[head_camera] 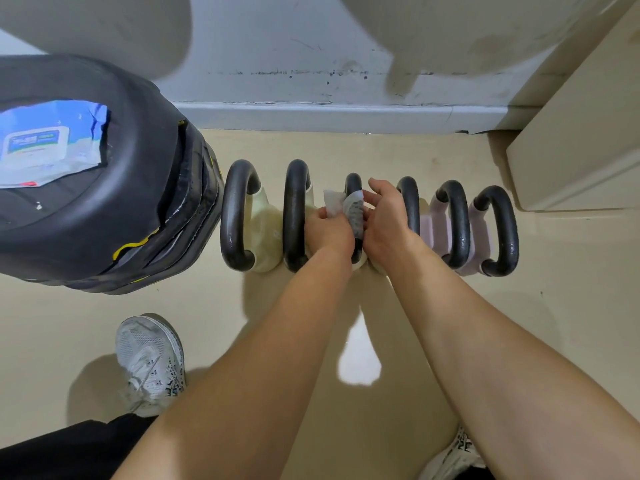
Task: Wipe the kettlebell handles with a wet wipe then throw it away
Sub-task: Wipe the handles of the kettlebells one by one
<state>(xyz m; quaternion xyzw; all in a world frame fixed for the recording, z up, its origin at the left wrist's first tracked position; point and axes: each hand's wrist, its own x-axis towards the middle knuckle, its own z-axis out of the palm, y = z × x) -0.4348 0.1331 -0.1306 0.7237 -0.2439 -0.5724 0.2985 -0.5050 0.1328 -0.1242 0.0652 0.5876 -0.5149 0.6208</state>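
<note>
Several kettlebells stand in a row on the beige floor by the wall, each with a black handle: cream-bodied ones on the left (239,216) and pale pink ones on the right (457,223). A white wet wipe (334,202), dirty grey on one side, is wrapped around the third handle (353,185). My left hand (327,232) pinches the wipe from the left. My right hand (384,216) grips it from the right, fingers over the handle. Both hands hide the lower part of that handle.
A stack of black padded equipment (138,188) stands at the left with a blue wet wipe pack (45,147) on top. A beige cabinet (581,140) stands at the right. My white sneakers (149,362) are on the floor below.
</note>
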